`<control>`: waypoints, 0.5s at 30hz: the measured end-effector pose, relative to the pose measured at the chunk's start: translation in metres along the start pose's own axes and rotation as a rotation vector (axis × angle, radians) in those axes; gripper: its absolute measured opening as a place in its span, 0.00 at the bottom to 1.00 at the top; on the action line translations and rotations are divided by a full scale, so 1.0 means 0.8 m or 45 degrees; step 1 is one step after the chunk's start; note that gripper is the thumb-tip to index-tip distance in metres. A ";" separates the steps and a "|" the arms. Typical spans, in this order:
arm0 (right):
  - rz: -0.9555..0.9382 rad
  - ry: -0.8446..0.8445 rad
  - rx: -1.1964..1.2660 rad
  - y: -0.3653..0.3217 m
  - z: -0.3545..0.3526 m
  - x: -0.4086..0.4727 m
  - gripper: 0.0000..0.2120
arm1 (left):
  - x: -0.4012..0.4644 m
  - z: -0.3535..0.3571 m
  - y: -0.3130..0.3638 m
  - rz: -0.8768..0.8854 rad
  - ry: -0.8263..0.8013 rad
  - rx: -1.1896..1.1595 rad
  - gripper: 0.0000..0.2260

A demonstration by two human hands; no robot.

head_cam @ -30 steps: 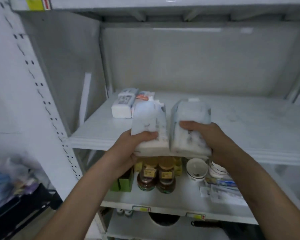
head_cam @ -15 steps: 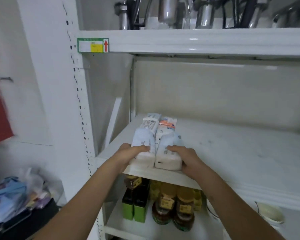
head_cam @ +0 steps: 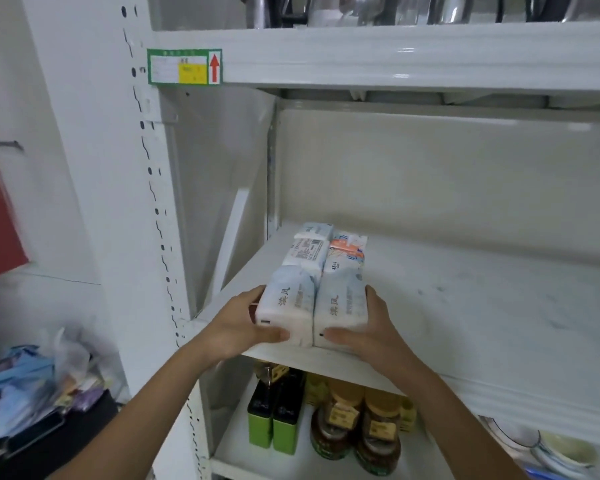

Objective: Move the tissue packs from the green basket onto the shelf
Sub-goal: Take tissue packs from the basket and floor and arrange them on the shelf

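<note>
My left hand (head_cam: 243,323) and right hand (head_cam: 368,332) are clamped on two tissue packs (head_cam: 312,306) at the shelf (head_cam: 482,306) front edge, centre frame. If I release early, I reckon they could tip off; shoving might skew the packs behind (head_cam: 326,251).

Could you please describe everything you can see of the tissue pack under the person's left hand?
The left tissue pack is a soft, rectangular brick in glossy white and pale blue plastic wrap, with dark printed characters on top. It lies flat at the front edge of the white shelf, long side running back. Its right side presses against a matching pack, and its far end meets another pack behind. The left hand cups its left side and front, thumb across the front face.
</note>
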State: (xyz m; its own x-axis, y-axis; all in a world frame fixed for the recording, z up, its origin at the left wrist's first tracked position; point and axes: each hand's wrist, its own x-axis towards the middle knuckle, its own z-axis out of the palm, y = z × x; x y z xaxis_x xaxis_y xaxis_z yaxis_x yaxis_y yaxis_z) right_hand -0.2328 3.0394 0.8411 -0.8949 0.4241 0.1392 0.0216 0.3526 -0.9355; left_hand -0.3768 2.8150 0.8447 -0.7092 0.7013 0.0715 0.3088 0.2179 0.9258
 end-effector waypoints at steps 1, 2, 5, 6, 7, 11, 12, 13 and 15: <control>0.000 -0.026 -0.038 0.002 -0.001 0.001 0.46 | 0.003 -0.002 -0.004 0.010 0.027 0.007 0.31; 0.001 -0.033 -0.078 0.003 -0.002 0.001 0.47 | 0.005 -0.004 -0.006 0.016 0.044 0.012 0.31; 0.000 0.018 -0.117 0.008 0.000 0.002 0.44 | 0.017 -0.009 -0.012 0.036 0.049 0.047 0.30; 0.004 0.033 -0.111 0.009 0.001 0.002 0.43 | 0.022 -0.011 -0.013 0.048 0.045 0.066 0.30; 0.010 0.049 -0.105 0.010 0.003 0.004 0.42 | 0.028 -0.011 -0.013 0.059 0.039 0.082 0.29; 0.006 0.156 -0.147 0.011 0.006 0.012 0.41 | 0.048 -0.013 -0.012 0.066 0.015 0.124 0.27; 0.007 0.177 -0.173 0.011 0.006 0.016 0.41 | 0.053 -0.013 -0.013 0.063 0.015 0.132 0.26; 0.016 0.191 -0.197 0.011 0.007 0.020 0.42 | 0.057 -0.013 -0.013 0.062 0.013 0.143 0.26; 0.053 0.209 -0.221 0.005 0.007 0.028 0.46 | 0.064 -0.012 -0.013 0.060 0.013 0.182 0.25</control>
State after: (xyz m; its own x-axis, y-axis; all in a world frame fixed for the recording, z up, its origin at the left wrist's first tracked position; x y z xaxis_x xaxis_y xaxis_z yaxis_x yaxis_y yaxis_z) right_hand -0.2550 3.0457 0.8386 -0.8074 0.5662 0.1659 0.1460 0.4641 -0.8737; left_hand -0.4222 2.8422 0.8418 -0.6982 0.7061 0.1180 0.4282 0.2798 0.8593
